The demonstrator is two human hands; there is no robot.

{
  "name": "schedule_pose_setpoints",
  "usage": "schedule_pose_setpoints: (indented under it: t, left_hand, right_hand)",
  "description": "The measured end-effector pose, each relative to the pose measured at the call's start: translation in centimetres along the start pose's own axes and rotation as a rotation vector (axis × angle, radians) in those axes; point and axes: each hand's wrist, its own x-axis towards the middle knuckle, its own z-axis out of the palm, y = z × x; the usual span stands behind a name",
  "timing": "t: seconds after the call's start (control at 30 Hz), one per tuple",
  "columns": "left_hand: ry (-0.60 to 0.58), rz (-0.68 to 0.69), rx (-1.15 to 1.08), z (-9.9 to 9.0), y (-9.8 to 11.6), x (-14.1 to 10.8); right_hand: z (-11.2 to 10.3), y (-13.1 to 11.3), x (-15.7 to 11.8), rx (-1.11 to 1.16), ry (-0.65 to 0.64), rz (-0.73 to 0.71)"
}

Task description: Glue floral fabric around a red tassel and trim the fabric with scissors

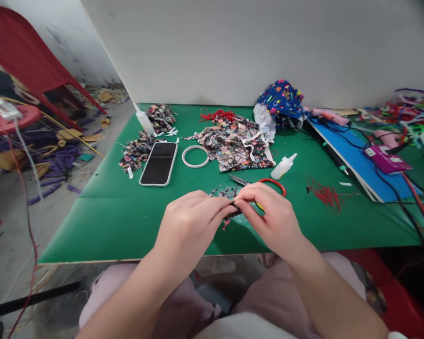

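Observation:
My left hand [191,221] and my right hand [270,214] meet above the green table, fingertips pinched together on a small piece of dark floral fabric [236,205]. Most of that piece is hidden by my fingers. Just behind my hands lie small fabric scraps [223,192]. Scissors [276,184] with red and yellow handles lie partly covered by my right hand, their blades pointing left. A white squeeze bottle [283,166] leans on the table beyond my right hand. Further back, floral fabric [229,143] is heaped with white strips on it.
A phone [159,164] and a white ring-shaped roll [195,157] lie to the left, near floral bundles [137,149] and another bottle [144,121]. Red threads [325,194], a blue folder [360,155] and a purple box with cables [387,159] occupy the right. A white panel stands behind.

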Motion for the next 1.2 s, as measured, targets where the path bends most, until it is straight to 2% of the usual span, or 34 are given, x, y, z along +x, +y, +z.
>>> schedule_pose_setpoints:
  t: [0.17,0.33,0.4,0.47,0.67,0.77,1.0,1.2]
  left_hand:
    - [-0.052,-0.053,-0.001,0.3,-0.4,0.1]
    - [-0.249,-0.224,-0.048,0.7,-1.3,0.2]
    - [-0.288,-0.249,-0.061,0.9,-1.7,0.1]
    - [-0.278,-0.233,-0.045,1.1,-2.0,0.0]
    - [-0.148,-0.119,0.023,1.3,-2.2,-0.3]
    - [-0.148,-0.109,-0.002,1.0,-2.3,-0.3]
    - [-0.128,-0.068,0.005,0.4,-2.1,-0.1]
    - [-0.094,0.014,0.055,0.8,-1.9,-0.1]
  right_hand:
    - [0.6,0.4,0.2,-0.041,0.013,-0.029]
    - [0.7,1.4,-0.1,-0.053,0.013,-0.003]
    - [0.7,1.8,-0.3,-0.035,0.018,0.034]
    - [0.8,2.1,-0.5,-0.016,0.026,0.057]
    - [1.0,1.8,-0.3,-0.002,0.07,0.084]
    - [0.6,1.6,-0.1,0.029,0.065,0.11]
    - [-0.5,2.3,-0.2,0.351,-0.031,0.405]
    - [0.1,2.0,-0.1,0.278,-0.056,0.359]
